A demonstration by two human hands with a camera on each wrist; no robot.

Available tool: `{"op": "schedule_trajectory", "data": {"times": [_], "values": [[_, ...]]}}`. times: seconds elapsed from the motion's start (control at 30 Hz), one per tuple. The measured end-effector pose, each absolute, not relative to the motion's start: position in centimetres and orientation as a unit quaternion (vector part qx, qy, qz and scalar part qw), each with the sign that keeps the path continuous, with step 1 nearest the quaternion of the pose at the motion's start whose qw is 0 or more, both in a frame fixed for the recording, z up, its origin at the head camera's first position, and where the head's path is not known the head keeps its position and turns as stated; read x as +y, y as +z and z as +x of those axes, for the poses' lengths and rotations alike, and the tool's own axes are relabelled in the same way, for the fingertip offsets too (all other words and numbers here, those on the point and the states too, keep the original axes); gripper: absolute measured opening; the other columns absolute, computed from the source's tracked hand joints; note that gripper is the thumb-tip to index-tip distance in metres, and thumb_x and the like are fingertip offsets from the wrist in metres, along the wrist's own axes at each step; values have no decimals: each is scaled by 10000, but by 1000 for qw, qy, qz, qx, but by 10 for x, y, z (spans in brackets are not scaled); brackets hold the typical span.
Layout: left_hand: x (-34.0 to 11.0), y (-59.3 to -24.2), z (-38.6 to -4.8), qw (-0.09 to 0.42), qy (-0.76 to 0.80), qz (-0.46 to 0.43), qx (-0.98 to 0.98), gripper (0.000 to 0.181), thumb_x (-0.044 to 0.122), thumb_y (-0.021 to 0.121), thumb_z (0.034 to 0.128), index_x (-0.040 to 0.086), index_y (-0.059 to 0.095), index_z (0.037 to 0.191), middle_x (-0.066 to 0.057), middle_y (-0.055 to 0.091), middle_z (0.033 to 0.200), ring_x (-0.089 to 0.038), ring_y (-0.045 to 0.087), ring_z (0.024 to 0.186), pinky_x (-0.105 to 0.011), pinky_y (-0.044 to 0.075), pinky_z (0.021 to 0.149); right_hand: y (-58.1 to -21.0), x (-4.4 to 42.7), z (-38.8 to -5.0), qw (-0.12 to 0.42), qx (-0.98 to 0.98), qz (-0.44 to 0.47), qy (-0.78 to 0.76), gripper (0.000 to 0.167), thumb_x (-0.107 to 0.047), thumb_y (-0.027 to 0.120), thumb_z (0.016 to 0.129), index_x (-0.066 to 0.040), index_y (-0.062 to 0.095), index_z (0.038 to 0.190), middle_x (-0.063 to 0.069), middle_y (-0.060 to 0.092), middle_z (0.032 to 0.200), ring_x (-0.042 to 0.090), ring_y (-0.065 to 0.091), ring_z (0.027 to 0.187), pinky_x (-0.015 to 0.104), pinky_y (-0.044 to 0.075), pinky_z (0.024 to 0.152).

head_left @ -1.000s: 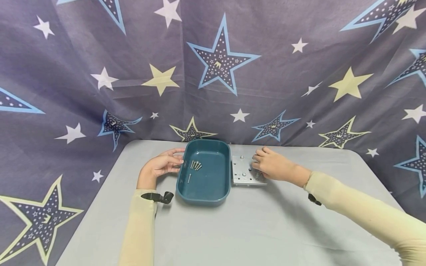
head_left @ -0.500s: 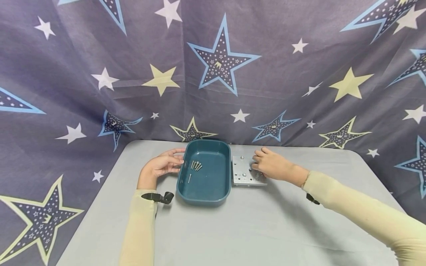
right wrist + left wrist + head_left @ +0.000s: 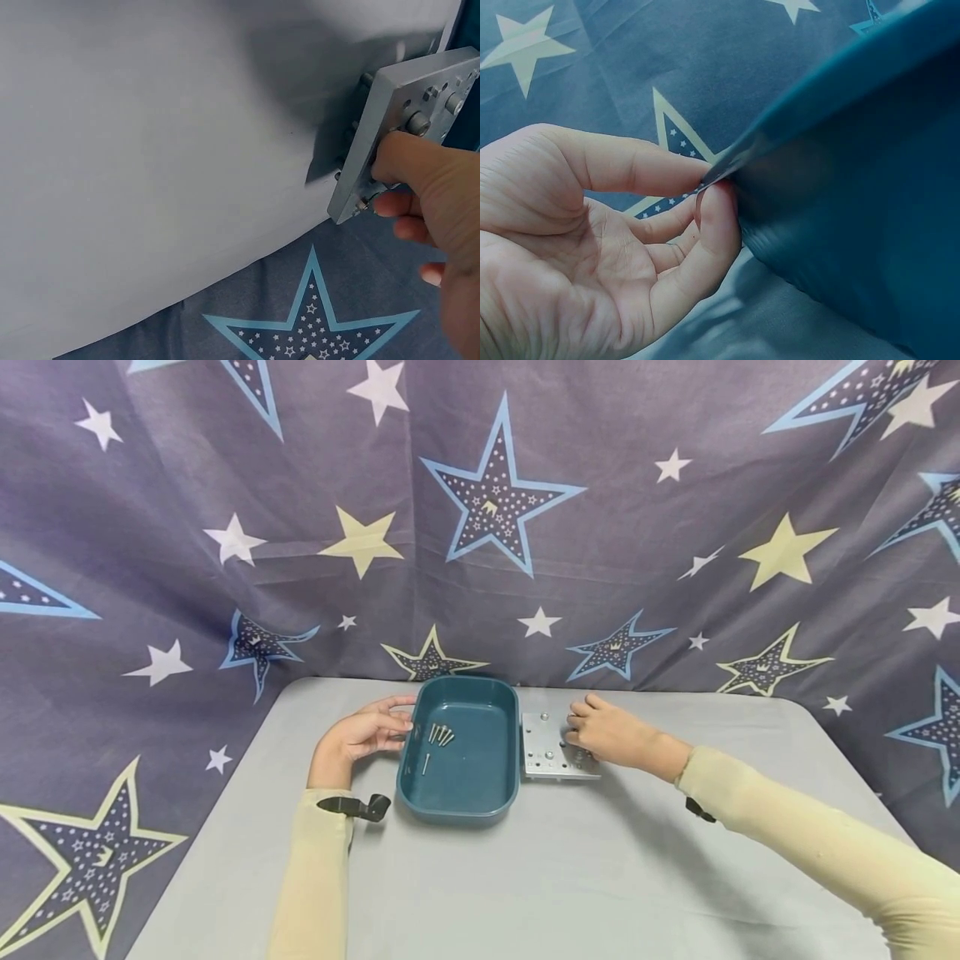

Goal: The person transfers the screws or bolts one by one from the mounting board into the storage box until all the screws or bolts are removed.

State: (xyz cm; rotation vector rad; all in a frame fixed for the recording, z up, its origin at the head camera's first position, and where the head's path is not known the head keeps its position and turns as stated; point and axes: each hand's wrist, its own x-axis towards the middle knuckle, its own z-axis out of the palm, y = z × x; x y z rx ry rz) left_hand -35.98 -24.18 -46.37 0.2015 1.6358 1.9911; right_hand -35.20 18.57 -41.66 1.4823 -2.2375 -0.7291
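Observation:
My left hand [image 3: 363, 732] pinches the left rim of a blue-green plastic tray [image 3: 468, 781]; in the left wrist view, thumb and fingers [image 3: 720, 217] meet at its edge. Inside the tray lie several loose screws [image 3: 441, 734], with a single screw [image 3: 426, 763] apart from them. Right of the tray is a silver metal plate [image 3: 536, 743] with holes and bolt heads. My right hand [image 3: 611, 732] is over the plate's right part, fingers curled around a screw there, mostly hidden by them. In the right wrist view, a socket-head bolt [image 3: 418, 124] stands beside the thumb.
A pale grey cloth covers the table [image 3: 600, 877]. Behind it hangs a dark star-patterned curtain [image 3: 637, 543]. The tray's right wall is close against the plate's left edge. Short pegs or screw ends [image 3: 366, 79] stick out under the plate.
The right hand and forearm have shifted very slightly left over the plate. The left hand, tray and loose screws stay in place.

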Motion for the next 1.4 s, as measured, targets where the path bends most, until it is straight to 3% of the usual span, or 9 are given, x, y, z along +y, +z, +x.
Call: {"op": "schedule_trajectory", "data": {"times": [0.43,1.4], "values": [[-241,-463,-360,284,744,74,600,726,-111,458,956,-47,96,1581,-20,676,1070,-78,685,786,-242,597,722,-419,184,-350,141,-803,523,-246,265,-113,842,738,-135,754,987,-4,718,947,189,550,914,331,495,895],[-242,-463,-360,276,742,69,607,723,-102,466,962,-35,111,1588,-12,685,1085,-76,688,797,-247,595,717,-419,188,-353,109,-830,511,-196,277,-64,817,722,-94,745,988,15,720,942,204,535,882,367,507,859]]}}
